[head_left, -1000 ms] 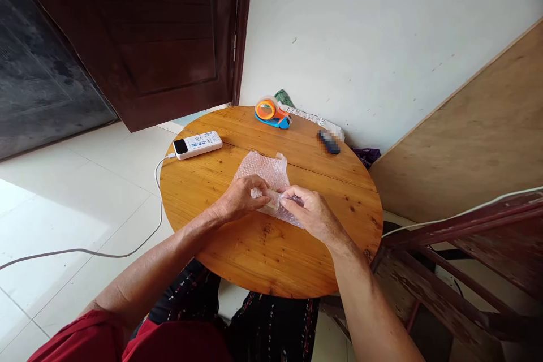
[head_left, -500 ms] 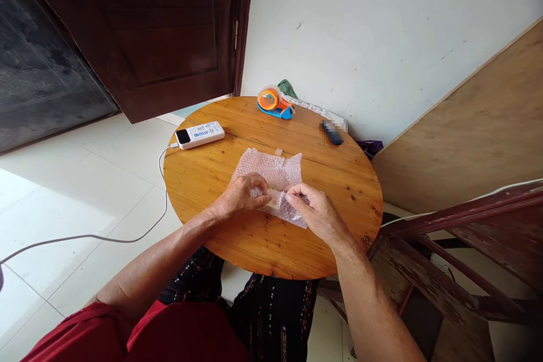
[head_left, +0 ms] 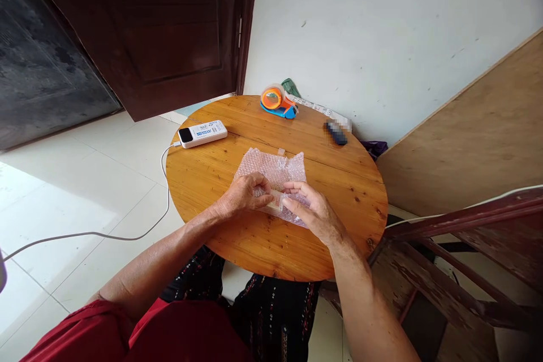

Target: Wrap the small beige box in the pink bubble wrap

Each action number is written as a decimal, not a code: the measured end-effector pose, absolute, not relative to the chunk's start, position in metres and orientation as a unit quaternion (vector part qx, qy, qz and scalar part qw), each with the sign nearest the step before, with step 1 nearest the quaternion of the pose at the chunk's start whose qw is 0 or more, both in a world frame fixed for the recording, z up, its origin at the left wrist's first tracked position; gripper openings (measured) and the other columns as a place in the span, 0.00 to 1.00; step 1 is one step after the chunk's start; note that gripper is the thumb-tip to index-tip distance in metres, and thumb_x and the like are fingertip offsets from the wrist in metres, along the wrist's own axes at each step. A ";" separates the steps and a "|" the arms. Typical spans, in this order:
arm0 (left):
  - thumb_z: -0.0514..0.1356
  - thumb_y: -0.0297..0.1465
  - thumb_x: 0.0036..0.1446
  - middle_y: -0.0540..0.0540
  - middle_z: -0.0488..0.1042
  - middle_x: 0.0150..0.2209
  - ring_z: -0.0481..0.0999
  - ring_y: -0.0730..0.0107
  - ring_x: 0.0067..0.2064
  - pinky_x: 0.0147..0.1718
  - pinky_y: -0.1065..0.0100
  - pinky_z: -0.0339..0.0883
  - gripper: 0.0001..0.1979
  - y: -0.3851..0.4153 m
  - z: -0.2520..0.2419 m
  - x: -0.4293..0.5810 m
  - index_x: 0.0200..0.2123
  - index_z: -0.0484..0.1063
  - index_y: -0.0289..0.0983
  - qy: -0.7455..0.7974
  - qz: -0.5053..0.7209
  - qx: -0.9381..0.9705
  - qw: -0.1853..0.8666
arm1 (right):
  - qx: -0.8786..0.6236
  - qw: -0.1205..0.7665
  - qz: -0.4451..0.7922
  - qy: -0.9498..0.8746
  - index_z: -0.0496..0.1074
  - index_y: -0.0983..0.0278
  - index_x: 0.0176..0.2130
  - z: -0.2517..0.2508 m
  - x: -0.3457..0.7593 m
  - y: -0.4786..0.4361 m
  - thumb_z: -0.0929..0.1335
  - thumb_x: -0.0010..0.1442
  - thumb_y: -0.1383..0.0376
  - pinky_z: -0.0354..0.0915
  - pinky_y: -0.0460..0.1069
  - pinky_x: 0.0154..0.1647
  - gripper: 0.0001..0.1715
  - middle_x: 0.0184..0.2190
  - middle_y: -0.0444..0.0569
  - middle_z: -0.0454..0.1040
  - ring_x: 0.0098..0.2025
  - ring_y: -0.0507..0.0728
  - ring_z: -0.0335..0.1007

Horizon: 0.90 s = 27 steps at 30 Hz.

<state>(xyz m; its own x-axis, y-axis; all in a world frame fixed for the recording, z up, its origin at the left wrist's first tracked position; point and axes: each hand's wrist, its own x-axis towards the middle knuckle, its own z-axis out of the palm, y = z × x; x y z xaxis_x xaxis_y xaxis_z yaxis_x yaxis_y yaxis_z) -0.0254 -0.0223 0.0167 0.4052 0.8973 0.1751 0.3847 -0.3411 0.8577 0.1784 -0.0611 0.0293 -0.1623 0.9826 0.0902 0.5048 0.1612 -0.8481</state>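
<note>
A sheet of pinkish bubble wrap [head_left: 274,167] lies in the middle of a round wooden table [head_left: 237,243]. My left hand [head_left: 246,194] and my right hand [head_left: 311,209] both rest on its near edge, fingers curled and pinching the wrap around a small pale object [head_left: 276,199] that is mostly hidden between them. A short strip of tape [head_left: 280,151] sticks up at the wrap's far edge.
A white power bank [head_left: 202,133] with a white cable [head_left: 127,236] lies at the table's left. An orange and blue tape dispenser [head_left: 278,103] and a small dark object [head_left: 336,133] sit at the far edge by the wall. A dark wooden frame [head_left: 466,243] stands right.
The far flap of the bubble wrap has spread wider to the right. My hands have stayed pinched at the near edge, with the right fingers shifting slightly over the small object.
</note>
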 end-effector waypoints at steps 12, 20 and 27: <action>0.63 0.27 0.52 0.47 0.78 0.38 0.76 0.69 0.38 0.40 0.69 0.68 0.03 -0.027 0.017 -0.027 0.27 0.71 0.36 0.411 0.351 0.737 0.406 | -0.502 0.314 0.344 -0.729 0.65 0.61 0.60 0.025 0.183 -0.069 0.72 0.55 0.58 0.64 0.61 0.61 0.35 0.55 0.54 0.74 0.58 0.63 0.69; 0.62 0.27 0.52 0.48 0.79 0.38 0.73 0.73 0.34 0.34 0.72 0.65 0.02 -0.028 0.017 -0.024 0.28 0.71 0.35 0.414 0.334 0.738 0.416 | -0.525 0.351 0.357 -0.689 0.68 0.62 0.58 0.013 0.184 -0.067 0.71 0.56 0.57 0.66 0.59 0.57 0.32 0.50 0.54 0.77 0.53 0.62 0.73; 0.63 0.28 0.52 0.49 0.79 0.37 0.73 0.74 0.33 0.34 0.72 0.66 0.03 -0.023 0.013 -0.025 0.29 0.72 0.35 0.402 0.321 0.748 0.420 | -0.540 0.392 0.399 -0.629 0.70 0.61 0.55 0.012 0.187 -0.072 0.71 0.57 0.50 0.68 0.57 0.52 0.30 0.47 0.53 0.78 0.49 0.61 0.74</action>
